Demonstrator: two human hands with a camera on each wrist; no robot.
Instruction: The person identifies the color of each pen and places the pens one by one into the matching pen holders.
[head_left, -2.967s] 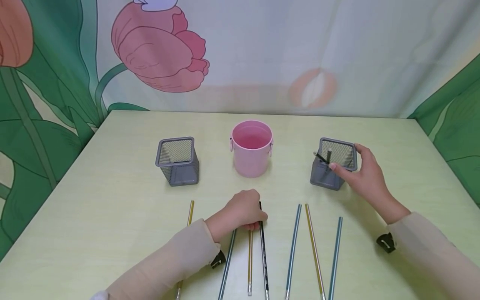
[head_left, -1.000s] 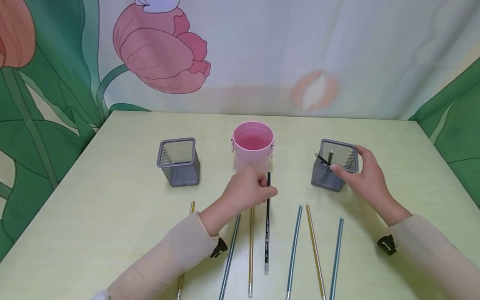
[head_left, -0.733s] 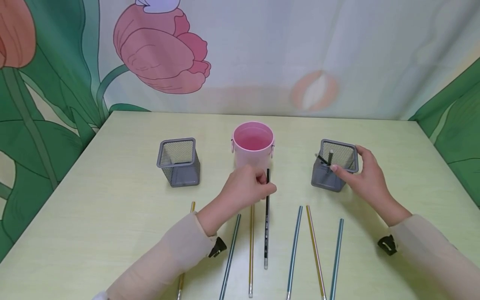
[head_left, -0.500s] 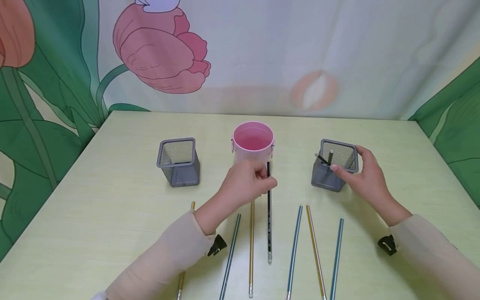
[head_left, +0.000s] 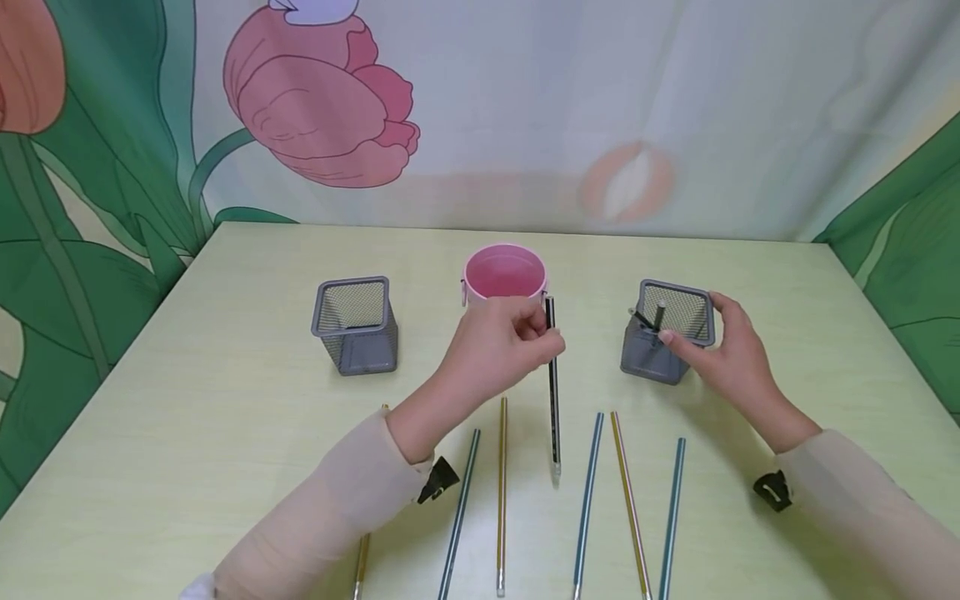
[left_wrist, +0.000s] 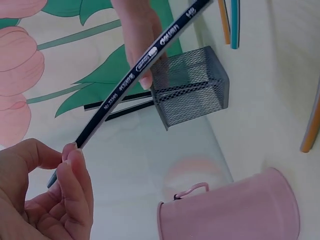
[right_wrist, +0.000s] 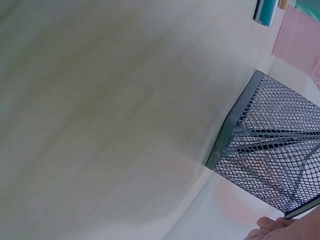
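Note:
My left hand (head_left: 498, 346) pinches a black pencil (head_left: 554, 408) near its upper end, between thumb and fingers, in front of the pink bucket (head_left: 504, 271). The pencil's eraser end points down toward me; in the left wrist view white lettering runs along its black barrel (left_wrist: 132, 75). My right hand (head_left: 731, 358) grips the rim of the right grey mesh pen holder (head_left: 656, 358), thumb at the near side and fingers behind. Two dark pencils stand inside that holder, and through the mesh (right_wrist: 280, 115) they show in the right wrist view.
Another grey mesh pen holder (head_left: 365, 350) stands left of the bucket. Blue pencils (head_left: 588, 500) and yellow pencils (head_left: 502, 500) lie spread across the near part of the table (head_left: 187, 467). My left forearm covers part of one yellow pencil. A flower-printed curtain (head_left: 510, 108) hangs behind.
My left hand has picked the black pencil up from the row on the table and carried it away from me and slightly right. The right hand keeps its grip on the pen holder.

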